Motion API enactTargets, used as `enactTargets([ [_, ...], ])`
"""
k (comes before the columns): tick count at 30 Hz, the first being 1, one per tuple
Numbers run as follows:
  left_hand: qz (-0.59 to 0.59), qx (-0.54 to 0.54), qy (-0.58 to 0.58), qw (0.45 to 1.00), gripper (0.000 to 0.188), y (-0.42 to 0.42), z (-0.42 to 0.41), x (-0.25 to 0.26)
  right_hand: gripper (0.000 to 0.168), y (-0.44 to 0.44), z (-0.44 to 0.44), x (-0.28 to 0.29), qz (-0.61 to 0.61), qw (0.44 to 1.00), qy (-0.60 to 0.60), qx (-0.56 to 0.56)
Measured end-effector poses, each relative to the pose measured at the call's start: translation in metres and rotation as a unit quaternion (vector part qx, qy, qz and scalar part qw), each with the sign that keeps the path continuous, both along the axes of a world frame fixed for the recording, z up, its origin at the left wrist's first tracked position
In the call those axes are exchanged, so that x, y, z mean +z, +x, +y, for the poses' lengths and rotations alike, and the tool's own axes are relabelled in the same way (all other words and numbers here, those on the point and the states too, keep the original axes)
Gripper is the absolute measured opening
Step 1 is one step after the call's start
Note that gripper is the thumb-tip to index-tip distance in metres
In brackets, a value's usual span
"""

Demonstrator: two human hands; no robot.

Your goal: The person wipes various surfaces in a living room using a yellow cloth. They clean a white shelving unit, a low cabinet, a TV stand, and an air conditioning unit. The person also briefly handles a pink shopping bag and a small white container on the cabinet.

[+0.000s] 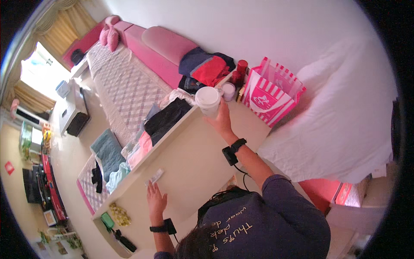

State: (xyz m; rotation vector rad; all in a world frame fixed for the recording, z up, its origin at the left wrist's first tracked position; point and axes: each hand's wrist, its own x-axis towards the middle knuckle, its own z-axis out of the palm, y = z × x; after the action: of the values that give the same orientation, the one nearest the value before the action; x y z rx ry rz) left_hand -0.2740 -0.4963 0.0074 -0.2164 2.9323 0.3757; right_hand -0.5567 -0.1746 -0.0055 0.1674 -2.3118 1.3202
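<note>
My right hand (221,119) is closed round a white lidded cup (207,101) at the back right of a cream tabletop (194,142). Beside the cup are a white-lidded jar (228,91) and red containers (240,72). A pink-and-white striped bag (271,92) stands to their right. My left hand (156,197) lies on the tabletop at the left, fingers spread a little, its fingertips at a small whitish packet (157,176). Whether the fingers grip the packet cannot be told.
A raised ledge (155,150) runs along the table's far side, with clothes heaped on the sofa beyond. At the near left corner are a yellowish bunched item (120,214), a green box (107,221) and a black brush-like object (124,241). White cloth (330,129) covers something at right.
</note>
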Motion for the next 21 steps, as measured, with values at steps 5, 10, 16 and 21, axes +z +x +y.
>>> enactTargets([
  [5, 0.107, 0.048, 0.107, 0.987, 0.073, 0.014, 0.031, 0.059, 0.086, -0.012, -0.017, 0.008, -0.036, 0.993, -0.109, 0.019],
  [10, 0.21, 0.073, 0.281, 0.934, 0.087, -0.033, 0.085, 0.108, 0.092, 0.044, -0.046, 0.018, -0.06, 0.975, -0.028, 0.213],
  [16, 0.303, 0.004, 0.197, 0.933, 0.083, -0.094, 0.115, 0.109, 0.083, 0.101, -0.085, 0.02, -0.142, 0.92, -0.062, 0.359],
  [21, 0.315, 0.008, 0.147, 0.938, 0.064, -0.109, 0.117, 0.077, 0.075, 0.095, -0.059, 0.029, 0.039, 0.951, 0.047, 0.303],
])
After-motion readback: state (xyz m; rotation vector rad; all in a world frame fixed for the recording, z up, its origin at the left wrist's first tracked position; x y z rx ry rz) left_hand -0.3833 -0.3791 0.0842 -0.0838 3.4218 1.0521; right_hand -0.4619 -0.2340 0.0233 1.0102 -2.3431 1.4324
